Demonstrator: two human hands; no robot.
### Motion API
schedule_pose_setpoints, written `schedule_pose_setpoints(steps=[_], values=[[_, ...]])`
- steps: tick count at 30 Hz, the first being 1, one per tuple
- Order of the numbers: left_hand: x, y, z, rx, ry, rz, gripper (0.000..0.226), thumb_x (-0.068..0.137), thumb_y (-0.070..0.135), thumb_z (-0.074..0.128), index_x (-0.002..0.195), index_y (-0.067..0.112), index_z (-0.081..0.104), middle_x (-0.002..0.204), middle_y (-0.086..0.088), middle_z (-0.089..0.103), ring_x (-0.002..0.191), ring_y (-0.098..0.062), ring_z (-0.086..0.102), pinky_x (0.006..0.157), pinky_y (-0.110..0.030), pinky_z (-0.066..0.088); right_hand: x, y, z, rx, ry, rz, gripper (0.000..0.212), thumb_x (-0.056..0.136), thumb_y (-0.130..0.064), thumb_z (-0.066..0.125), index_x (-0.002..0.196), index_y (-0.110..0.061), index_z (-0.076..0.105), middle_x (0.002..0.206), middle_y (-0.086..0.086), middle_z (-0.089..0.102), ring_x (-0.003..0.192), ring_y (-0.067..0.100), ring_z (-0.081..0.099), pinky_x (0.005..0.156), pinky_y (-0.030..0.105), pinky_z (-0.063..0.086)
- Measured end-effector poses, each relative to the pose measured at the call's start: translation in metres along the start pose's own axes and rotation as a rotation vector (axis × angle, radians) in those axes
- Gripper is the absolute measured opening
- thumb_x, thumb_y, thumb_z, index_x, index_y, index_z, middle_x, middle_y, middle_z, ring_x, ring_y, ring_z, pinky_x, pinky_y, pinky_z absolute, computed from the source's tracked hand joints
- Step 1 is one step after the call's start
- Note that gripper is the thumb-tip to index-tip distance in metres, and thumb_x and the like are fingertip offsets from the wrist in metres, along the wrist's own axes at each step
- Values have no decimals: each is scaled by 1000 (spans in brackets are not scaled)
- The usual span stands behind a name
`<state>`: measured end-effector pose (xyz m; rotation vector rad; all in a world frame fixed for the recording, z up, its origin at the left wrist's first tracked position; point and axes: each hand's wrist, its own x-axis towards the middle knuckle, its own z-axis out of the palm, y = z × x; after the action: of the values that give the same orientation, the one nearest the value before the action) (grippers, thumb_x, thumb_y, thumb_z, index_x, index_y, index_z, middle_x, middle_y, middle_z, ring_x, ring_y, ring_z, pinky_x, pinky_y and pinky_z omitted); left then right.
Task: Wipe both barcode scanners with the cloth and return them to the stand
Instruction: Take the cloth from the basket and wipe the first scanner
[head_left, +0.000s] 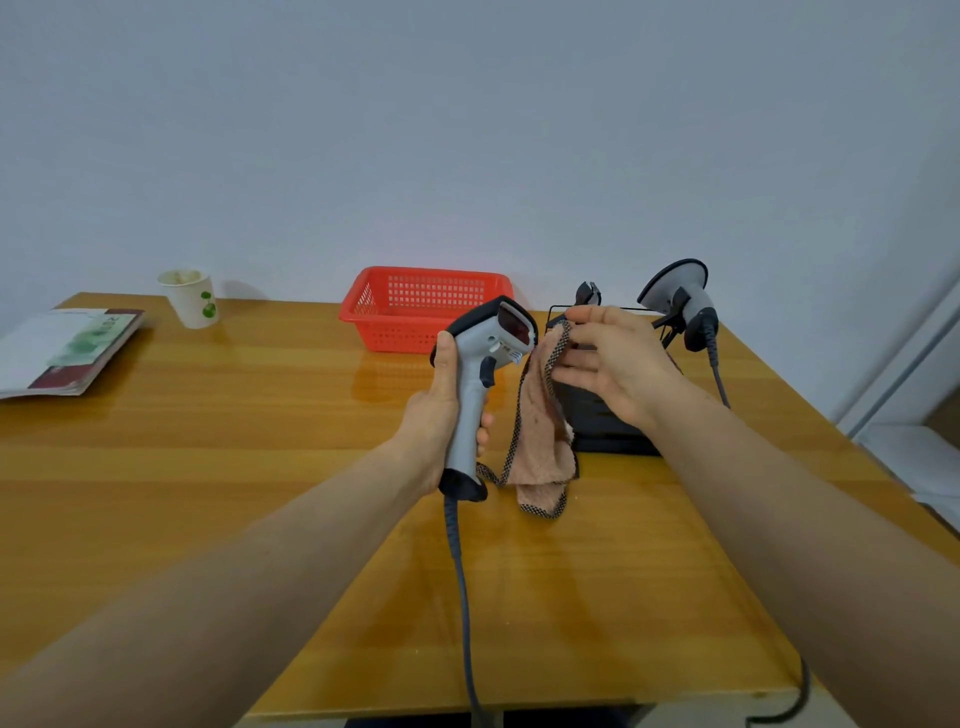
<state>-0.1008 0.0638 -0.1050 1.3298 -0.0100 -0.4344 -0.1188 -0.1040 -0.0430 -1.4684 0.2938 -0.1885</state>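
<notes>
My left hand grips the handle of a grey and black barcode scanner, held upright above the table with its window facing right. Its grey cable hangs down over the table's front edge. My right hand pinches a pink cloth with a checkered border; the cloth hangs just right of the scanner head, its lower end near the tabletop. Behind my right hand stands the black stand. A second grey scanner sits in the stand's right holder. The left holder clip is empty.
A red plastic basket stands at the back centre of the wooden table. A paper cup and a magazine lie at the back left. The table's right edge runs close to the stand.
</notes>
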Motion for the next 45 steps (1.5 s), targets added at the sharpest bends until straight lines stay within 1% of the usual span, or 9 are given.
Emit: schedule_pose_setpoints(steps=[5, 11, 17, 21, 24, 28, 32, 38, 45], values=[[-4, 2, 2, 12, 19, 26, 76, 68, 83, 36, 71, 10, 58, 55, -7, 59, 43, -17, 53, 45, -23, 49, -3, 7, 2, 120, -48, -43, 25, 85, 13, 52, 98, -8, 57, 88, 9, 66, 79, 19, 67, 63, 28, 59], [-8, 4, 4, 29, 44, 63, 74, 71, 80, 39, 72, 9, 58, 54, -7, 59, 41, -16, 53, 44, -23, 49, -2, 13, -1, 248, -33, -23, 22, 78, 13, 62, 93, -3, 58, 82, 10, 65, 67, 13, 69, 60, 22, 56], [-12, 5, 7, 54, 32, 115, 69, 69, 77, 42, 73, 9, 55, 53, -7, 59, 40, -16, 53, 43, -23, 49, -1, 11, 2, 197, 29, 22, 25, 77, 2, 70, 98, -5, 60, 80, 7, 68, 59, 11, 68, 53, 21, 53], [-15, 4, 8, 67, 43, 166, 66, 67, 74, 45, 74, 9, 54, 54, -8, 57, 40, -16, 52, 41, -23, 48, 0, 12, 6, 201, 32, 62, 29, 79, 4, 67, 105, -6, 58, 82, 7, 67, 62, 14, 66, 54, 23, 53], [-15, 3, 9, 66, 39, 202, 62, 68, 71, 47, 74, 9, 54, 54, -9, 56, 40, -16, 52, 41, -23, 47, -1, 13, 11, 285, 40, 139, 22, 80, 6, 61, 94, -10, 56, 77, 6, 64, 64, 15, 63, 57, 25, 52], [-16, 1, 9, 61, 43, 236, 62, 71, 68, 49, 79, 7, 55, 52, -8, 55, 39, -16, 51, 40, -23, 46, -5, 11, 16, 347, 69, 206, 18, 80, 9, 54, 81, -9, 53, 66, 6, 58, 60, 17, 58, 44, 20, 49], [-16, 0, 10, 47, 35, 262, 60, 72, 65, 50, 80, 5, 56, 52, -9, 53, 39, -16, 51, 40, -23, 45, -4, 9, 17, 345, 58, 194, 22, 77, 15, 50, 75, -7, 51, 67, 9, 55, 63, 20, 55, 56, 27, 52], [-16, -1, 11, 37, 20, 246, 57, 72, 65, 50, 74, 8, 56, 51, -8, 54, 39, -16, 50, 40, -23, 46, 2, 10, 15, 322, 47, 193, 26, 75, 19, 44, 76, -6, 52, 71, 11, 54, 63, 20, 53, 45, 18, 49], [-13, -1, 4, 23, 55, 154, 66, 67, 76, 43, 68, 11, 54, 51, -7, 58, 40, -17, 51, 43, -24, 48, 3, 9, 1, 149, 2, 114, 32, 76, 23, 48, 84, -7, 53, 77, 10, 59, 70, 18, 57, 61, 25, 51]])
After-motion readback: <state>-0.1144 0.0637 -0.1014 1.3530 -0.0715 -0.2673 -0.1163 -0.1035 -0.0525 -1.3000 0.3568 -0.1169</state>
